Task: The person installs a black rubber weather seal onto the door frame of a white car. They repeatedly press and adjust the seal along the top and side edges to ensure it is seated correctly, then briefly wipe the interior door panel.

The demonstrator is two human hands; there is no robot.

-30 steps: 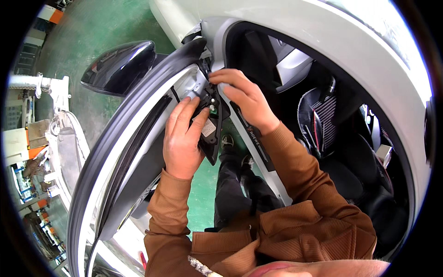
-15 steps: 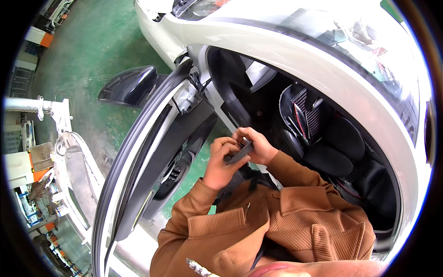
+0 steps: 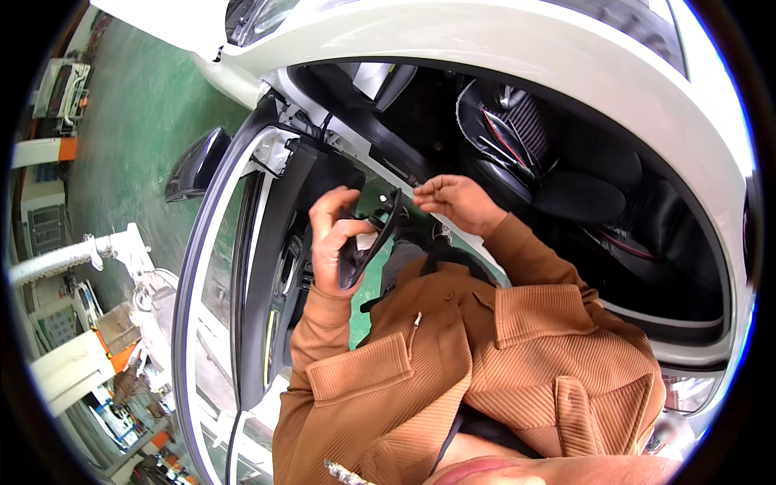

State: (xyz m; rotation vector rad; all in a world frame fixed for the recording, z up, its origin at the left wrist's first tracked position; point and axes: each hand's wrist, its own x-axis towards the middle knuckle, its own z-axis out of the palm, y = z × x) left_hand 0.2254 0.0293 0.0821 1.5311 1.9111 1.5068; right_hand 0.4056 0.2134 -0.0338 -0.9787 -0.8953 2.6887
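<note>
A curved black plastic trim piece (image 3: 378, 246), pointed at its upper end, is gripped in my left hand (image 3: 327, 242). A small white round spot shows close to its tip; the side toward my palm is partly covered by my fingers. My right hand (image 3: 459, 202) is off to the right of the piece, fingers stretched out toward it, with a gap between them and nothing visible in the hand. Left of my left hand stands the open car door (image 3: 279, 202), its dark inner panel facing me.
The white car body (image 3: 477, 36) arches over the open doorway, with black seats (image 3: 578, 198) inside. A dark side mirror (image 3: 196, 166) sticks out beyond the door. A white metal arm (image 3: 73, 255) and cluttered shelving are at the left, on a green floor (image 3: 133, 113).
Both hands were together on the trim piece. My right hand has let go and moved right; my left hand has moved left with the piece, now turned more upright. The whole view has shifted.
</note>
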